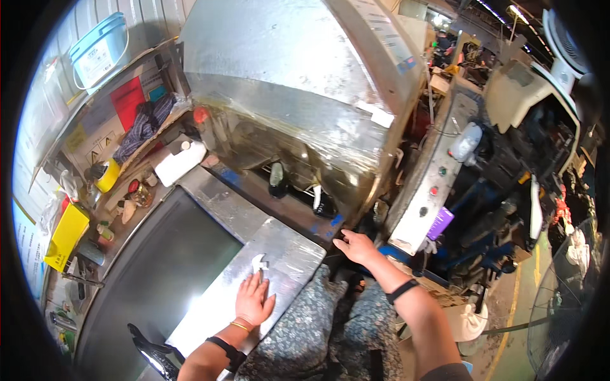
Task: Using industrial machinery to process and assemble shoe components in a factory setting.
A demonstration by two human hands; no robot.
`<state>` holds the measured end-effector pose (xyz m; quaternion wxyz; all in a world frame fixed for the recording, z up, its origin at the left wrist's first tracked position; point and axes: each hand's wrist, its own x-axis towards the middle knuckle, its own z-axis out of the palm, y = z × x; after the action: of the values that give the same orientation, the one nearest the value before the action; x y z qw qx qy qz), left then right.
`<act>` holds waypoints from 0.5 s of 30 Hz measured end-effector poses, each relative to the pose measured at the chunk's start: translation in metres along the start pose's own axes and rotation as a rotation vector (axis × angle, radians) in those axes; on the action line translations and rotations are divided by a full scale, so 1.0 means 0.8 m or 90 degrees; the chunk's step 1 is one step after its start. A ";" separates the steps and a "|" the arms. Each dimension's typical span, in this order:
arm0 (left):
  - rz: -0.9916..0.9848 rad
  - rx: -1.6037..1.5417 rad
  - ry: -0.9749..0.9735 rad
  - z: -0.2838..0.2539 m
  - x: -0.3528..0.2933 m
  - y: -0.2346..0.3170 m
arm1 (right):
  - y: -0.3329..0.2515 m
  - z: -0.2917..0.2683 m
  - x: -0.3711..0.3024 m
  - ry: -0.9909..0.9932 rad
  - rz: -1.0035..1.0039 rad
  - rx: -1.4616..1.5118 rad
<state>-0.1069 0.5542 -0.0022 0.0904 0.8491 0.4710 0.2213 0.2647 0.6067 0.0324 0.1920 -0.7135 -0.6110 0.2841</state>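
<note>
My left hand [254, 301] lies flat, fingers stretched out, on a shiny metal tabletop [292, 254]. Its fingertips reach the lower edge of a small irregular white piece [258, 261]. Held over the front edge of the machine, my right hand [357, 246] has its fingers loosely bent and apart, with nothing visible in them. Beyond it, under the big metal hood [267, 51], a dark shoe-like item with a pale greenish top [276, 175] stands beside a black one with a white strip [324, 204]. A glossy black shoe-shaped object [155, 355] rests at the lower left.
A dark conveyor belt [152, 267] runs along the left. Past it, a cluttered shelf holds a white jug [180, 162], a yellow box [67, 236] and a tape roll [107, 176]. To the right stand a control panel with buttons [438, 171] and a purple card [440, 222].
</note>
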 end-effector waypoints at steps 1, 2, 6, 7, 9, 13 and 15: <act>-0.002 -0.004 0.015 0.000 0.001 0.000 | 0.001 0.033 0.042 0.065 0.041 0.017; -0.001 -0.002 0.007 -0.002 0.001 0.000 | 0.003 0.059 0.077 0.123 0.108 0.024; -0.002 0.021 0.003 -0.003 0.006 -0.001 | 0.010 0.083 0.198 0.228 0.298 0.066; -0.013 0.022 -0.003 -0.003 0.007 -0.002 | 0.007 0.079 0.215 0.177 0.323 0.051; -0.020 0.025 -0.012 -0.002 0.007 -0.002 | -0.009 0.076 0.231 0.161 0.269 0.139; -0.031 0.028 -0.025 -0.004 0.007 -0.002 | -0.060 0.092 0.229 0.239 0.127 -0.152; -0.034 0.024 -0.027 -0.005 0.007 -0.002 | -0.081 0.105 0.235 0.206 -0.030 -0.195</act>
<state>-0.1073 0.5597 0.0025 0.0905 0.8422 0.4957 0.1919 0.1788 0.7964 -0.0233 0.1834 -0.7562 -0.6247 0.0651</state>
